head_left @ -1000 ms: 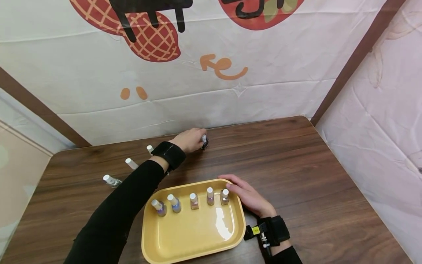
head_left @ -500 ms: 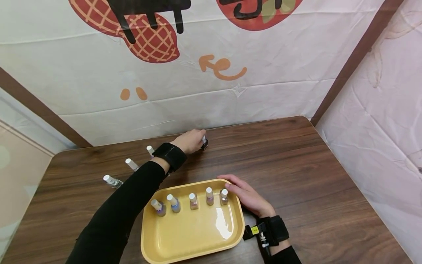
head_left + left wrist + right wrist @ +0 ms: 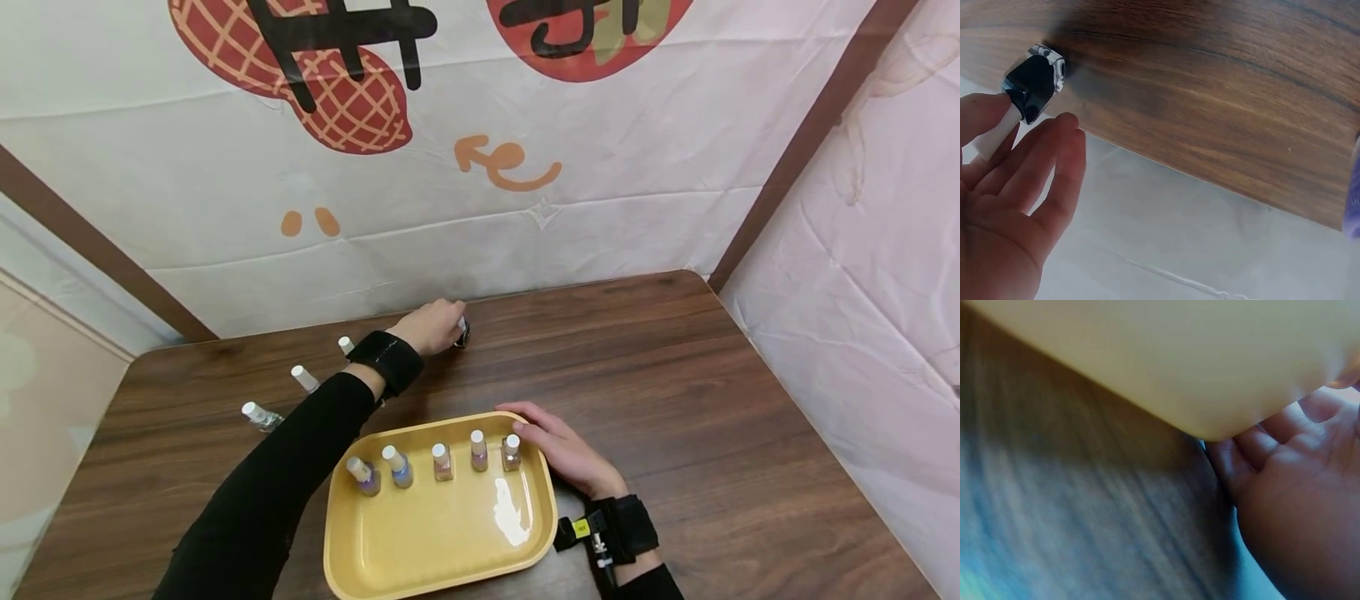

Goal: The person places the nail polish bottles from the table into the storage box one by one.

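Observation:
Near the table's far edge my left hand [image 3: 431, 327] pinches the white cap of a nail polish bottle [image 3: 1034, 81] between thumb and forefinger. The bottle is dark, almost black, with a clear glass base close over the wood. The other fingers of that hand are loosely bent beside it. My right hand [image 3: 573, 450] holds the back right corner of a yellow tray [image 3: 442, 575], its thumb at the rim and its fingers along the outer wall [image 3: 1210, 375]. Several white-capped nail polish bottles, among them a blue one [image 3: 401, 471], stand in a row along the tray's back.
On the left of the table [image 3: 675, 400], more white-capped bottles [image 3: 261, 415] stand in a slanting line, partly behind my left forearm. A purple bottle [image 3: 1352, 200] shows at the left wrist view's right edge. A printed cloth [image 3: 420, 242] hangs behind the table.
The head view has tilted up slightly. My left hand stays at the far edge with the dark bottle, which sits a touch further left; the right hand and tray keep their places.

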### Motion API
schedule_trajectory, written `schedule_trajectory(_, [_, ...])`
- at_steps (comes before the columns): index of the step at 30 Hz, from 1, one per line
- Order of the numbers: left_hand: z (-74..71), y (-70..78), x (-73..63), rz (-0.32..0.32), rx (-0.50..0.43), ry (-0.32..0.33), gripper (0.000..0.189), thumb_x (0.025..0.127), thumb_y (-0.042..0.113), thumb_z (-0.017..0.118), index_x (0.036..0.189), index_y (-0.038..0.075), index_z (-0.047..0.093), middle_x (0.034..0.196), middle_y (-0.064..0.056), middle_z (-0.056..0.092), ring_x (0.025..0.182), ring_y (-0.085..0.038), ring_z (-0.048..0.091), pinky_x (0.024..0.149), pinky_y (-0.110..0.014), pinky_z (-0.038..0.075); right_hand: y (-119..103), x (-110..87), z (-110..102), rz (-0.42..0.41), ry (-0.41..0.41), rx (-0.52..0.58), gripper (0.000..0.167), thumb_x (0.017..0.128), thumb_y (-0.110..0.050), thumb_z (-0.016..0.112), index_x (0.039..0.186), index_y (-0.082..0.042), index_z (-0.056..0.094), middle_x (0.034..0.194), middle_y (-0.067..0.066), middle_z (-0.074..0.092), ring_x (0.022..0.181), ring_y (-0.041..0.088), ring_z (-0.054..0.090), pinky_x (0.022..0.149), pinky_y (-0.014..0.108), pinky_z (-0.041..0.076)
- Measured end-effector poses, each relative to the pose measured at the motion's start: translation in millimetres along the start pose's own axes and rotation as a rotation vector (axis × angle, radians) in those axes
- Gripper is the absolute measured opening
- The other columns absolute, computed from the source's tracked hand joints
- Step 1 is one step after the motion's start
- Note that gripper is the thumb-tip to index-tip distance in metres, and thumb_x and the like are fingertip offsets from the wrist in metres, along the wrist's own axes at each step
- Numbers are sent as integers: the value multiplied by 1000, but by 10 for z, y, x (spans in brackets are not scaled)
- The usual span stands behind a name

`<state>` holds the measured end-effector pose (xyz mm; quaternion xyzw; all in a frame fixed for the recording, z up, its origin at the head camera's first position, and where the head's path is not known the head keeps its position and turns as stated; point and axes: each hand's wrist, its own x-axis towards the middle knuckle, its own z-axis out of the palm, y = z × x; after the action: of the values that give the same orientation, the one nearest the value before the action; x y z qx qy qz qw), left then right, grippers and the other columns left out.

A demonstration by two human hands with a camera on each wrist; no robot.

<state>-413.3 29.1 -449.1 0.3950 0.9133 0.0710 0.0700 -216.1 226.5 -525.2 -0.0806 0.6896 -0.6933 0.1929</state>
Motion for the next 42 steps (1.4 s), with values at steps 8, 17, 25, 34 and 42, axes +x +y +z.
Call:
schedule_trajectory(8, [-50,-77,-66,-24,-5,24,9,87,6,58,93,0,57,81,-11,61,66,-20,54,63,-33,48,10,-16,12,-6,-22,12,39,103,-29,42,138,-13,48,135,20,51,114,27,58,84,36,56])
schedule_trajectory(17, [-152,-159,-189,-49,2,44,11,85,10,63,90,2,59,80,-9,63,66,-19,54,63,-34,49,4,-28,23,-10,-25,5,41,103,-32,43,139,-13,48,136,21,50,113,28,60,83,39,57])
schedule_trajectory(25, [-273,-203,-361,-87,14,73,12,80,14,64,88,6,61,80,-6,65,68,-19,56,63,-34,49,6,-35,38,3,-4,-4,42,102,-35,45,138,-14,48,136,19,50,109,26,63,82,38,57])
schedule_trajectory(34, [-390,-261,-581,-86,7,97,12,82,13,63,89,4,62,77,-5,62,64,-17,51,62,-31,46,-3,-43,68,-7,-13,5,45,102,-34,44,140,-11,46,138,22,48,114,28,60,85,37,56])
schedule_trajectory(42, [-426,-333,-780,-88,8,116,10,85,13,61,88,4,58,73,-3,56,62,-16,49,57,-28,42,-29,-57,102,23,-7,16,43,102,-35,44,140,-14,47,136,19,50,112,28,62,85,37,56])
